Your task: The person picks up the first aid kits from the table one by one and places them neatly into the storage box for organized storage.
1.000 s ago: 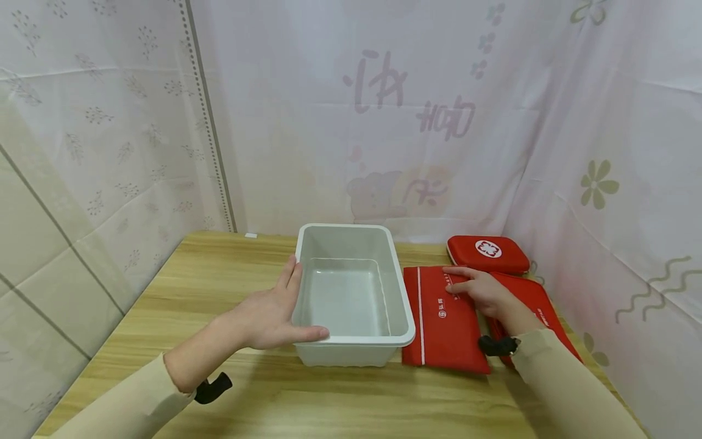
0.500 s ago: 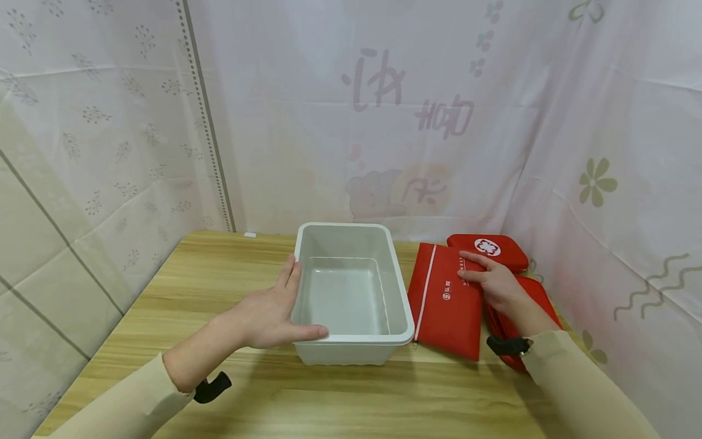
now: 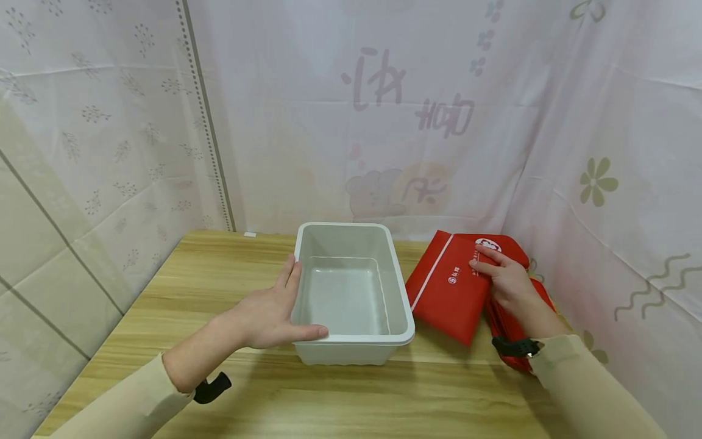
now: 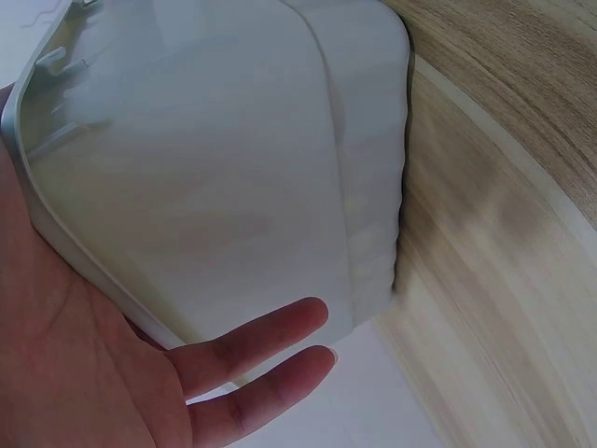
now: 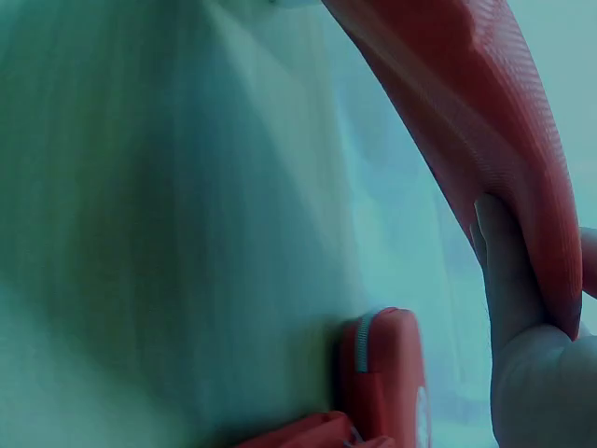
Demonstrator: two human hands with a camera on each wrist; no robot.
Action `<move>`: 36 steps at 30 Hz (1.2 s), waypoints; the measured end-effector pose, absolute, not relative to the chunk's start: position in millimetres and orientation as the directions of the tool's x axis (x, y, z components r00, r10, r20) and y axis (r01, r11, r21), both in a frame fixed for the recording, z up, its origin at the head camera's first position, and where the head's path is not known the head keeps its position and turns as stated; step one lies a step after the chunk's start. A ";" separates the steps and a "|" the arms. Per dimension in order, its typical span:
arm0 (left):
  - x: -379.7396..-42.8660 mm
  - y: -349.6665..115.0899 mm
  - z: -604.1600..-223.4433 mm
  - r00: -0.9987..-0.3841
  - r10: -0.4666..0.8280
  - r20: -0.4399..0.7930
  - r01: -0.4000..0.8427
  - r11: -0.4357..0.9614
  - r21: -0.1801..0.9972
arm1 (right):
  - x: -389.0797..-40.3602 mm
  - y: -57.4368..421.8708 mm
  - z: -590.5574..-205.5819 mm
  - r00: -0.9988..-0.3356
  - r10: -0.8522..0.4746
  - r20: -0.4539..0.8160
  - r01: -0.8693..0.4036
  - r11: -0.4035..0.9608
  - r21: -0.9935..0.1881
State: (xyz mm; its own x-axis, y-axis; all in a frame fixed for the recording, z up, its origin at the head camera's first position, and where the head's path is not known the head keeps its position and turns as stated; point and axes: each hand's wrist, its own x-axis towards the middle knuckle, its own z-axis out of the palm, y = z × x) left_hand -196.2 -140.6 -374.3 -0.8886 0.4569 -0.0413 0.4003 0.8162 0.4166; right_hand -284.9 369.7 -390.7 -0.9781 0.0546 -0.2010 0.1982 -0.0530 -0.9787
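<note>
A light grey plastic bin stands on the table. My left hand rests against its left side, thumb lying at the near rim; in the left wrist view two straight fingers lie along the outer wall. My right hand pinches a flat red zip pouch by its right edge, thumb beneath and fingers on top. Lifted and tilted, the pouch shows a white stripe and white print. Its left corner overlaps the bin's right rim in the head view.
Behind the raised pouch sits a red hard case with a white emblem, partly covered. Another red pouch lies under my right wrist. The wooden table runs back to a printed curtain, which also closes off the right side.
My right hand has lifted the red zip pouch off the table, turning it clockwise and shifting slightly right and back. It now covers part of the hard case. The left hand and bin have stayed put.
</note>
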 end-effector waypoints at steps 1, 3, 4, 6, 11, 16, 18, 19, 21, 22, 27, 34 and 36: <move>-196.1 -140.5 -374.4 -0.889 0.457 -0.042 0.400 0.816 0.418 | -284.7 371.5 -388.4 -0.979 0.051 -0.197 0.193 -0.073 -0.978; -196.0 -140.2 -374.5 -0.888 0.458 -0.041 0.400 0.814 0.421 | -284.4 375.6 -383.4 -0.981 0.046 -0.187 0.182 -0.095 -0.979; -196.1 -140.1 -374.5 -0.888 0.458 -0.040 0.400 0.813 0.422 | -284.1 377.6 -380.6 -0.983 0.046 -0.177 0.172 -0.100 -0.980; -196.0 -139.8 -374.3 -0.888 0.458 -0.043 0.399 0.814 0.422 | -284.3 382.3 -374.6 -0.985 0.044 -0.165 0.159 -0.107 -0.981; -196.1 -139.3 -374.4 -0.888 0.458 -0.048 0.398 0.817 0.418 | -282.9 392.3 -359.9 -0.992 0.027 -0.126 0.120 -0.152 -0.981; -196.9 -139.4 -375.4 -0.887 0.459 -0.041 0.403 0.815 0.417 | -280.1 395.4 -344.5 -0.995 0.011 -0.095 0.090 -0.214 -0.973; -197.2 -139.5 -375.7 -0.888 0.459 -0.043 0.401 0.814 0.420 | -279.9 393.7 -337.7 -0.996 0.007 -0.089 0.086 -0.225 -0.971; -197.2 -139.6 -375.8 -0.888 0.458 -0.043 0.400 0.814 0.420 | -280.0 392.3 -334.2 -0.996 0.006 -0.090 0.086 -0.227 -0.970; -197.3 -139.8 -376.1 -0.887 0.459 -0.044 0.400 0.814 0.421 | -280.3 388.2 -327.2 -0.996 0.002 -0.092 0.089 -0.232 -0.969; -197.4 -139.9 -376.1 -0.887 0.460 -0.045 0.400 0.813 0.424 | -280.7 385.4 -323.5 -0.995 -0.004 -0.095 0.094 -0.230 -0.969; -197.8 -140.9 -376.3 -0.886 0.460 -0.046 0.401 0.814 0.420 | -282.8 363.5 -307.0 -0.994 -0.050 -0.100 0.109 -0.218 -0.970; -198.1 -141.2 -374.8 -0.888 0.459 -0.035 0.403 0.812 0.422 | -286.2 320.0 -294.0 -0.988 -0.128 -0.088 0.110 -0.174 -0.979; -198.2 -141.2 -374.7 -0.889 0.457 -0.036 0.401 0.812 0.425 | -287.6 307.1 -292.9 -0.986 -0.140 -0.088 0.108 -0.145 -0.984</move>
State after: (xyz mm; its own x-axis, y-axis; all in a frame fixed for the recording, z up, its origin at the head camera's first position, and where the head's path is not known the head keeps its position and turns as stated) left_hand -198.2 -141.2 -374.7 -0.8887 0.4572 -0.0355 0.4007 0.8119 0.4247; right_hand -287.6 307.1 -292.9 -0.9863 -0.1396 -0.0880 0.1083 -0.1448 -0.9835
